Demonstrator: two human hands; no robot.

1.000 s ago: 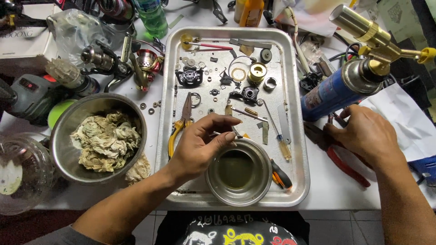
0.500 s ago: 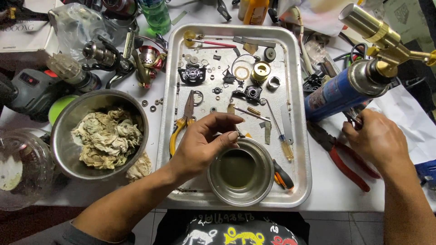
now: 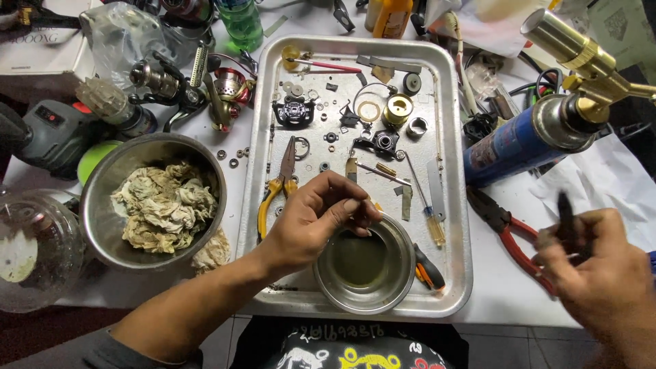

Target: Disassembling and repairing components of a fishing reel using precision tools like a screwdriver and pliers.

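- Left hand point(image 3: 316, 220), fingers curled with tips pinched together on something too small to make out, hovers over the rim of a small steel bowl point(image 3: 365, 265) of dark liquid in a metal tray point(image 3: 456, 273) of small parts.
- Right hand point(image 3: 596, 263) grips a thin dark tool point(image 3: 565, 213) above the counter point(image 3: 506, 301), beside red-handled pliers point(image 3: 514, 240).
- Rag-filled bowl point(image 3: 152, 199) sits left of the tray.

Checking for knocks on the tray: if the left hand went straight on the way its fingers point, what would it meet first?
The left hand points right, fingertips over the far rim of the small steel bowl. Going on, it would probably first meet the yellow-handled screwdriver lying in the tray, though height is unclear.
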